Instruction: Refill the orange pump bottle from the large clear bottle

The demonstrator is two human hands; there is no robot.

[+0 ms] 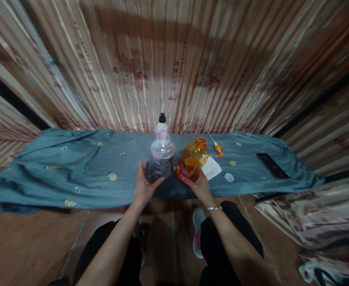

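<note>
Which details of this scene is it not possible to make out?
Head view: lower part of the black-capped bottle, mostly hidden by the clear bottle.
Head view: fine print on the amber bottle, too blurred.
Head view: white thing at lower right, cut off by the bottom edge.

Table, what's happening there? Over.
Left hand open by clear bottle. Right hand gripping tilted amber bottle. Black-capped bottle behind the clear one.
</note>
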